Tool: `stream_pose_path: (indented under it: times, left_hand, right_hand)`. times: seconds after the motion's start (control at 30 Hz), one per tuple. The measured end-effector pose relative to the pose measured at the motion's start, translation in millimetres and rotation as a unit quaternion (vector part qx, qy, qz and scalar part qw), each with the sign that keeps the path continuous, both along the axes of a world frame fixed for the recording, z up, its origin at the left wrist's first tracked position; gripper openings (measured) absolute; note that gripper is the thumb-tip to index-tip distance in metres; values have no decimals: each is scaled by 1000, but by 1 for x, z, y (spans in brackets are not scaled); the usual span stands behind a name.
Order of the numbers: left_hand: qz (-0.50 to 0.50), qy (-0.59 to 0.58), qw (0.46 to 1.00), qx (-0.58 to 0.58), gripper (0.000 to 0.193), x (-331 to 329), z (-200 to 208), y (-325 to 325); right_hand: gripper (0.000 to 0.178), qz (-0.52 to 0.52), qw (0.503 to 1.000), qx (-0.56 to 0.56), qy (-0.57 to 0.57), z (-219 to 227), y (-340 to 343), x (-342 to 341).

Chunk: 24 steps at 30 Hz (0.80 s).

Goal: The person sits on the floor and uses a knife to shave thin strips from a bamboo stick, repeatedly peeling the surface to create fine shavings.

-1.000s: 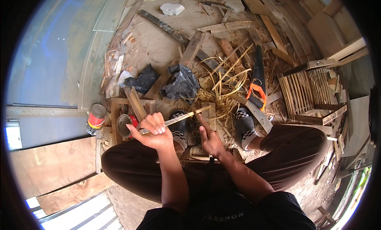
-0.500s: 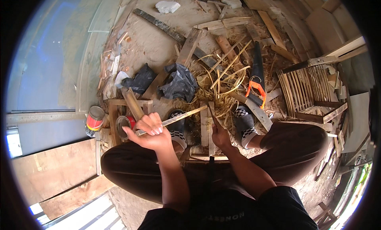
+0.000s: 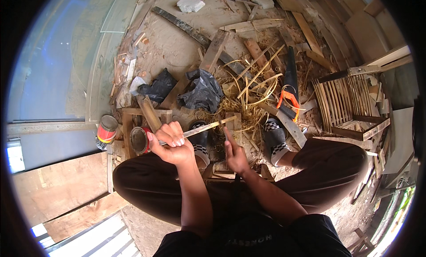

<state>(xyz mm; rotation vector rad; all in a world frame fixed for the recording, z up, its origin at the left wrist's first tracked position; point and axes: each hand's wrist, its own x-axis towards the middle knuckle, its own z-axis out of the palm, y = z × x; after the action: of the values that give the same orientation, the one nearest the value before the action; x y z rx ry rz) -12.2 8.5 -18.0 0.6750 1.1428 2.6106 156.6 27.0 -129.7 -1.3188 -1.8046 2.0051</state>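
Observation:
My left hand [image 3: 173, 144] is closed round one end of a thin pale strip of wood or bamboo [image 3: 199, 129], which slants up to the right between my feet. In my right hand [image 3: 236, 157] is a slim tool that looks like a knife [image 3: 225, 130], gripped by its handle. Its dark blade crosses the strip close to the far end and seems to touch it. Behind the strip's tip stands a wooden block [image 3: 234, 120]. Curled shavings [image 3: 248, 99] lie heaped just beyond.
A handsaw with an orange handle [image 3: 289, 99] lies to the right of the shavings, near a slatted wooden frame [image 3: 344, 102]. Black plastic bags [image 3: 202, 90], loose boards [image 3: 215, 51] and two paint cans [image 3: 107, 129] are at the left. My feet in dark sandals flank the work.
My right hand has shifted left with the knife, so the blade now crosses the strip farther from its tip. The left hand keeps its hold, and the strip's far end sits slightly higher.

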Motion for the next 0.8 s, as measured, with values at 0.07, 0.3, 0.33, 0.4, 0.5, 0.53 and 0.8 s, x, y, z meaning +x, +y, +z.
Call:
stream_pose_path:
  times: [0.07, 0.3, 0.33, 0.4, 0.5, 0.53, 0.8]
  left_hand:
    - [-4, 3, 1000, -5, 58, 2, 2, 2]
    - [102, -43, 987, -120, 57, 18, 26, 19]
    - [108, -58, 985, -122, 57, 17, 27, 18]
    - [51, -68, 994, -68, 59, 13, 18, 11]
    - [10, -35, 999, -1, 60, 12, 13, 8]
    - [-9, -26, 1000, -1, 60, 13, 13, 8]
    - [-96, -15, 995, -22, 52, 11, 8, 6]
  right_hand:
    - [51, -40, 997, 69, -10, -47, -4, 2]
    - [49, 18, 986, 147, 82, 17, 9, -9]
    - [49, 30, 981, 162, 103, 24, 8, -10]
    - [49, 26, 987, 142, 73, 21, 3, -8]
    - [50, -17, 997, 77, 5, -1, -8, 1]
    - [50, -39, 995, 89, -31, -23, -12, 3]
    - [49, 13, 990, 126, 53, 28, 9, -8]
